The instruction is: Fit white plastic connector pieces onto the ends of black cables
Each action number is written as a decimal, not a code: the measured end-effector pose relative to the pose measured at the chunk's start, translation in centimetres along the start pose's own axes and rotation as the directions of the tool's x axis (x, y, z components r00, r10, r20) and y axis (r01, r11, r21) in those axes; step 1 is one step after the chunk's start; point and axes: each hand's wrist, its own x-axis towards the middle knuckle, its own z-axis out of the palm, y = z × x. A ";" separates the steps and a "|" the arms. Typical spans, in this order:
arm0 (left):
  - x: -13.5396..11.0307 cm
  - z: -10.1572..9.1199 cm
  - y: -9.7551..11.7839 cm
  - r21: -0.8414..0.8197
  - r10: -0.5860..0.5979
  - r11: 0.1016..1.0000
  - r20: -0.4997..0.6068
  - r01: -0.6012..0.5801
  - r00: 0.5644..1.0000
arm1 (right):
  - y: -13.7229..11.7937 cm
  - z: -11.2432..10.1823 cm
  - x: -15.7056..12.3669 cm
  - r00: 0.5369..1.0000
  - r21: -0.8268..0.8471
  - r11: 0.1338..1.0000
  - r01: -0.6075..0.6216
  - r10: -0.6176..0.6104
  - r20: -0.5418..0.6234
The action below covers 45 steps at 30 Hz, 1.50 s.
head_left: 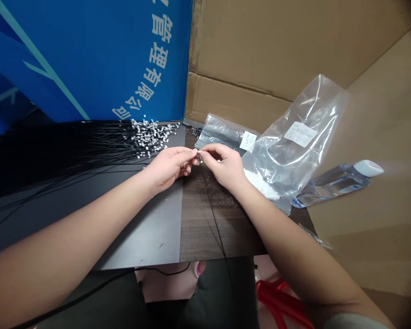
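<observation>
Dark wood-grain table [208,228], grey mat [147,233] covering its left part. On the mat's far end, a big spread of thin black wires [99,153], lying side by side, with small white connectors [149,136] bunched at their far ends. One loose black wire [215,219] runs across the wood and over the near edge. Behind the table, a blue banner [89,55] with white Chinese characters, and cardboard [246,50] standing up beside it. More cardboard [373,228] on the right, with a water bottle [339,183] lying on its side, white cap pointing right. Large clear bag [294,137] with white label, white bits inside at the bottom, resting across the table's right edge. Smaller clear bag [222,132], also labelled, just behind it. Red straps [281,301] down on the floor by the person's dark trousers [222,292].

Both forearms reach in from the near corners, elbows wide. Left hand [167,169] and right hand [222,167] are together above the table, fingertips meeting and pinching a small shiny part [199,157]. Too small to tell exactly what it is.
</observation>
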 end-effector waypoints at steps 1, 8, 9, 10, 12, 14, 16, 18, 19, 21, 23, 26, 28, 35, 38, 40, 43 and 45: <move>-0.1 0.0 0.0 0.003 0.005 1.000 0.008 -0.005 1.000 | 0.0 0.0 0.0 1.000 0.008 1.000 -0.010 0.010 -0.012; -0.2 0.2 -0.1 0.089 0.096 0.991 -0.006 -0.095 0.995 | -0.2 0.1 0.0 0.998 0.022 1.000 -0.023 0.024 -0.053; -0.2 0.2 -0.1 0.102 0.113 0.988 -0.012 -0.112 0.993 | -0.3 0.1 -0.1 0.998 0.025 0.999 -0.026 0.027 -0.054; -0.1 0.2 -0.1 0.116 0.129 0.985 -0.015 -0.126 0.992 | -0.4 0.1 -0.1 0.998 0.031 0.999 -0.030 0.031 -0.056; -0.1 0.2 -0.1 0.150 0.156 0.977 -0.014 -0.152 0.988 | -0.5 0.2 -0.1 0.997 0.053 0.998 -0.044 0.047 -0.057; -0.1 0.2 -0.1 0.188 0.175 0.967 -0.008 -0.171 0.984 | -0.6 0.2 -0.1 0.996 0.093 0.993 -0.071 0.076 -0.050; -0.1 0.2 -0.1 0.219 0.192 0.958 -0.004 -0.186 0.981 | -0.5 0.1 -0.1 0.994 0.137 0.985 -0.105 0.109 -0.019; -0.1 0.1 0.0 0.247 0.205 0.948 0.002 -0.199 0.979 | -0.4 -0.1 0.0 0.992 0.158 0.979 -0.126 0.123 0.028; -0.1 0.1 0.0 0.262 0.208 0.944 0.005 -0.202 0.978 | -0.4 -0.2 0.0 0.992 0.156 0.980 -0.126 0.120 0.047; -0.1 0.0 0.1 0.301 0.212 0.931 0.012 -0.205 0.977 | -0.3 -0.4 0.1 0.992 0.138 0.984 -0.111 0.103 0.067; -0.1 -0.1 0.3 0.352 0.220 0.911 0.024 -0.214 0.975 | -0.2 -0.6 0.2 0.994 0.114 0.989 -0.094 0.086 0.071; -0.1 -0.4 0.5 0.431 0.238 0.870 0.058 -0.240 0.969 | -0.3 -0.8 0.3 0.993 0.082 0.993 -0.079 0.071 0.089; -0.1 -0.5 0.6 0.478 0.244 0.842 0.076 -0.250 0.967 | -0.2 -0.9 0.4 0.993 0.071 0.995 -0.066 0.059 0.098; 0.0 -0.7 0.5 0.563 0.247 0.783 0.107 -0.263 0.963 | -0.2 -1.0 0.4 0.992 0.048 0.997 -0.052 0.047 0.117; 0.0 -0.8 0.5 0.642 0.272 0.716 0.104 -0.273 0.957 | -0.2 -1.1 0.3 0.991 0.040 0.998 -0.055 0.050 0.124; -0.1 -0.8 0.5 0.700 0.294 0.655 0.109 -0.283 0.950 | -0.2 -1.0 0.2 0.989 0.028 0.997 -0.066 0.062 0.131; -0.2 -0.7 0.6 0.765 0.308 0.575 0.124 -0.289 0.943 | -0.1 -0.9 0.2 0.987 0.023 0.996 -0.084 0.080 0.141; -0.3 -0.7 0.7 0.791 0.316 0.539 0.126 -0.288 0.940 | -0.1 -0.9 0.2 0.986 0.030 0.996 -0.087 0.082 0.143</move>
